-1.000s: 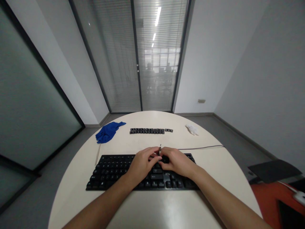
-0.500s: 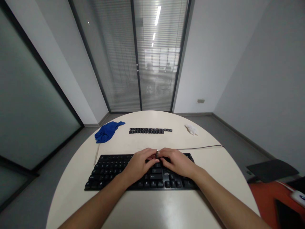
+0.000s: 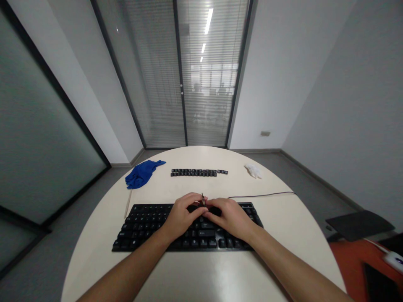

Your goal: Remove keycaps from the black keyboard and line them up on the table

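A black keyboard (image 3: 138, 226) lies across the round table, with a gap in its keys beside the navigation block. Above its back rows my left hand (image 3: 182, 214) and my right hand (image 3: 231, 216) meet at the fingertips, thumbs and forefingers pinched together. Between those fingertips a small shiny metal piece (image 3: 203, 199) stands up; both hands seem to hold it. Its lower end is hidden by the fingers, so I cannot tell whether a keycap is with it. Further back, loose black keycaps (image 3: 193, 172) lie in two neat rows, with several more just to their right.
A crumpled blue cloth (image 3: 141, 174) lies at the back left of the table (image 3: 201, 277), a thin pale stick (image 3: 128, 203) just before it. At the back right is a crumpled white item (image 3: 252, 171). A black cable (image 3: 264, 195) runs off the right edge.
Both hands have shifted slightly left, carrying the metal piece along, and the fingertips are closer together. The metal piece now tilts differently. The keycap rows and cloth have stayed put.
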The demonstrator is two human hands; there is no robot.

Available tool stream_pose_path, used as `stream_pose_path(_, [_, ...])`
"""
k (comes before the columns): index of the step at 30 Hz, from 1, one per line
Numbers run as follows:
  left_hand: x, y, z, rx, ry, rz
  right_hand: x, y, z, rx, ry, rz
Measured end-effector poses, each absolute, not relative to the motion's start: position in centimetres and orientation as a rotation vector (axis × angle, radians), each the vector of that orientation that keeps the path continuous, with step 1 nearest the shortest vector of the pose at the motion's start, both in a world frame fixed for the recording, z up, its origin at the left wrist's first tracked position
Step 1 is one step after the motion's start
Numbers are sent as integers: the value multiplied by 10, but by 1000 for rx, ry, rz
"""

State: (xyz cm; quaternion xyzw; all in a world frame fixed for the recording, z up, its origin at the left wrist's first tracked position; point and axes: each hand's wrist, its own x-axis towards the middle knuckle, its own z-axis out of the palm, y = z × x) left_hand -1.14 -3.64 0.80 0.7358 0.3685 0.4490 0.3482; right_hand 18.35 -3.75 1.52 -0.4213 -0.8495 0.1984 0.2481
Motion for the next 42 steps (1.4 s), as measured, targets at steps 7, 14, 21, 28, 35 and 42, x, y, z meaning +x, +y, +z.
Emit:
stream_pose_path(7, [-17, -35, 9, 1877, 1192, 1270, 177, -41, 17, -1184, -2225, 423])
stream_pose_path(14, [-26, -37, 4, 2263, 1210, 923, 172, -42, 16, -1291, -2255, 512])
stream_pose_path(21, [-25, -39, 3, 2406, 1135, 808, 168, -41, 16, -1315, -2373, 439])
stream_pose_path(28, [-26, -38, 1, 2391, 1149, 838, 171, -36, 14, -1247, -2217, 562])
stream_pose_path(35, [-24, -40, 1, 2367, 1198, 890, 185, -38, 22, -1193, -2186, 634])
stream_pose_path(42, [-24, -37, 0, 2282, 1224, 905, 198, -34, 19, -996, -2126, 811])
